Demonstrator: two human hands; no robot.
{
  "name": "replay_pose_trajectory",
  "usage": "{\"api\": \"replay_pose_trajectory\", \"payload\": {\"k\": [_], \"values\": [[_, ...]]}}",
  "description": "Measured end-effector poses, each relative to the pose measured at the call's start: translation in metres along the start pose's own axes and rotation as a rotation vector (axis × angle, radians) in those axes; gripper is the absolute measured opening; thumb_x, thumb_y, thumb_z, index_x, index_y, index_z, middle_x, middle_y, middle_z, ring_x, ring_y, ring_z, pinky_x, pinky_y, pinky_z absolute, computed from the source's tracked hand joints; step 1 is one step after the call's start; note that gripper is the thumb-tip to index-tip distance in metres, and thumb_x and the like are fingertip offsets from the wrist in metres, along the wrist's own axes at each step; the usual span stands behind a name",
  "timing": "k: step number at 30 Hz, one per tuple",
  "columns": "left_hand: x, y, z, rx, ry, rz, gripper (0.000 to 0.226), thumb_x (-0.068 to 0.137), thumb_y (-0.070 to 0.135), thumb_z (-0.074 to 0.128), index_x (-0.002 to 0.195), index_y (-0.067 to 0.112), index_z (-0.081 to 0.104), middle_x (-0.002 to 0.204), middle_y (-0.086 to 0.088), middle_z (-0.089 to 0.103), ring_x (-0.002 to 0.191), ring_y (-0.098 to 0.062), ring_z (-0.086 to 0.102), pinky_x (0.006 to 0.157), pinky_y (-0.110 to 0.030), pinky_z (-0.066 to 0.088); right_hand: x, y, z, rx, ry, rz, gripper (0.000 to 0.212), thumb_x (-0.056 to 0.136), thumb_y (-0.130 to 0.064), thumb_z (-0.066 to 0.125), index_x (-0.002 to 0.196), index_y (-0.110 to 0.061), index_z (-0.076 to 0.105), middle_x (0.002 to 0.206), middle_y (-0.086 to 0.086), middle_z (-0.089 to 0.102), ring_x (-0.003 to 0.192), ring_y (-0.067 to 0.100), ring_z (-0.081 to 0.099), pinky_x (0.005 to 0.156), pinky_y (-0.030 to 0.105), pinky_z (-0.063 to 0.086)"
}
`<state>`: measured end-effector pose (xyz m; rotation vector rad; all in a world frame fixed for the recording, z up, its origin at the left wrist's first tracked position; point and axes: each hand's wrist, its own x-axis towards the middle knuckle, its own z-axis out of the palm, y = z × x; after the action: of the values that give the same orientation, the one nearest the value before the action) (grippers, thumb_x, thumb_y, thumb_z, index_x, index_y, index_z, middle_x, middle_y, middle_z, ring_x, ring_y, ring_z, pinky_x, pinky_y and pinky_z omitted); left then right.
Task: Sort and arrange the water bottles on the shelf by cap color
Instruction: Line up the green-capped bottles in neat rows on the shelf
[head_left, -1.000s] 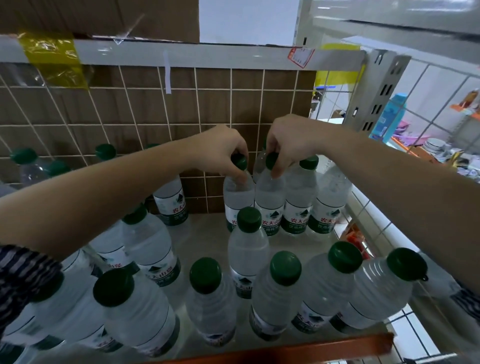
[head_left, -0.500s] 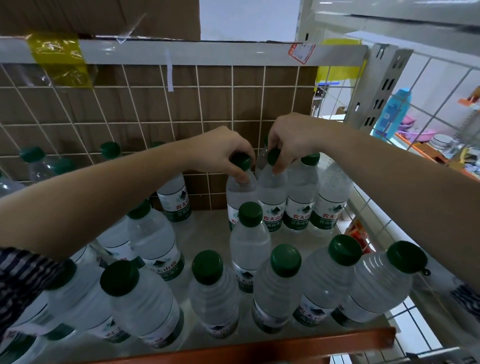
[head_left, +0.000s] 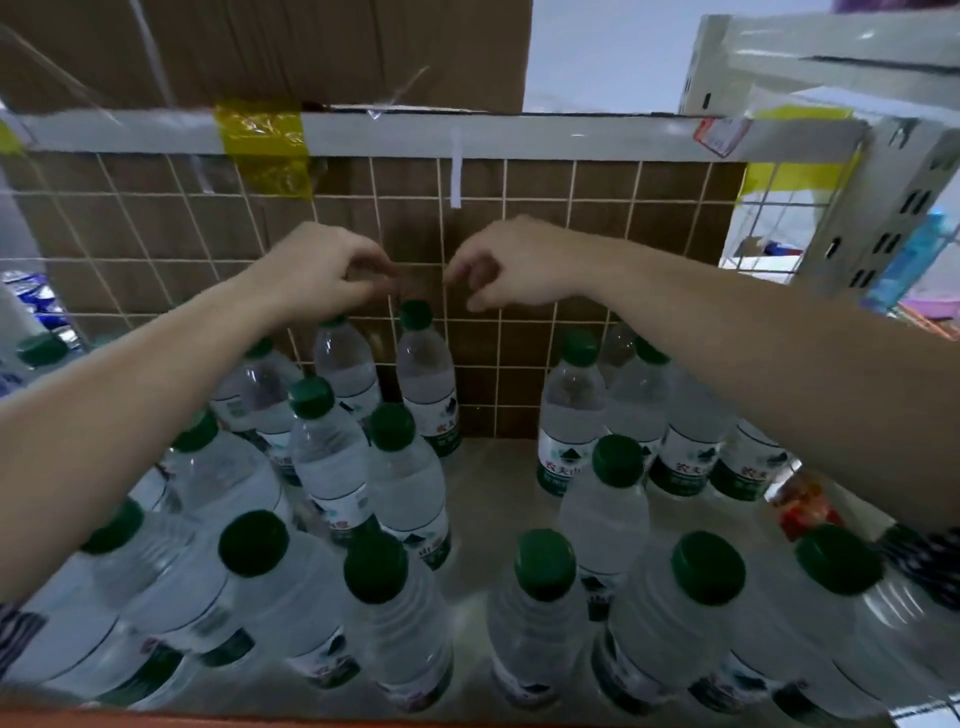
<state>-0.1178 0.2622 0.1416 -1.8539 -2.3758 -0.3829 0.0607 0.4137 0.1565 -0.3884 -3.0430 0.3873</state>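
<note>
Both hands are hovering over green-capped water bottles (head_left: 602, 514) at the back of the shelf (head_left: 493, 483).
The left hand (head_left: 322, 275) is curling right over the cap of one back-row bottle (head_left: 347, 366); I cannot tell whether its grip is clamped on it. The right hand (head_left: 514, 265) is hanging loosely curled, its grip apart and holding nothing, just above and right of the neighbouring bottle (head_left: 423, 374).

Pale grey shelf (head_left: 493, 499) with orange front edge, bearing upright clear plastic water bottles with green caps (head_left: 410, 488) in left and right clusters.
</note>
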Motion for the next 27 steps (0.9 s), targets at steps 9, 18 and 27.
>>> {"api": "replay_pose_trajectory", "payload": {"k": [9, 18, 27], "values": [[-0.002, -0.037, 0.021, 0.138, -0.202, -0.14, 0.051, 0.083, 0.025, 0.076, 0.13, 0.013, 0.059, 0.125, -0.011, 0.063, 0.112, -0.027, 0.058, 0.089, -0.034, 0.042, 0.042, -0.015, 0.032, -0.007, -0.063, -0.085, 0.045, 0.092, -0.025, 0.065, 0.133, -0.02, 0.051, 0.132, 0.002, 0.054, 0.117, 0.017, 0.052, 0.085, 0.026, 0.041], [0.001, -0.019, 0.019, 0.123, -0.148, -0.005, 0.039, 0.08, 0.034, 0.078, 0.112, 0.015, 0.068, 0.102, -0.005, 0.07, 0.091, -0.02, 0.064, 0.08, -0.036, 0.053, 0.035, 0.004, 0.03, -0.142, 0.021, -0.07, 0.042, 0.088, -0.033, 0.069, 0.124, -0.012, 0.062, 0.12, 0.003, 0.063, 0.105, 0.016, 0.06, 0.084, 0.024, 0.046], [0.034, 0.034, 0.041, -0.042, -0.169, 0.097, 0.037, 0.085, 0.03, 0.072, 0.119, 0.019, 0.062, 0.109, 0.001, 0.062, 0.095, -0.01, 0.057, 0.076, -0.021, 0.045, -0.014, 0.06, 0.009, -0.176, 0.01, 0.151, 0.041, 0.085, -0.032, 0.073, 0.121, -0.015, 0.064, 0.111, -0.001, 0.062, 0.09, 0.011, 0.057, 0.065, 0.017, 0.042]]}}
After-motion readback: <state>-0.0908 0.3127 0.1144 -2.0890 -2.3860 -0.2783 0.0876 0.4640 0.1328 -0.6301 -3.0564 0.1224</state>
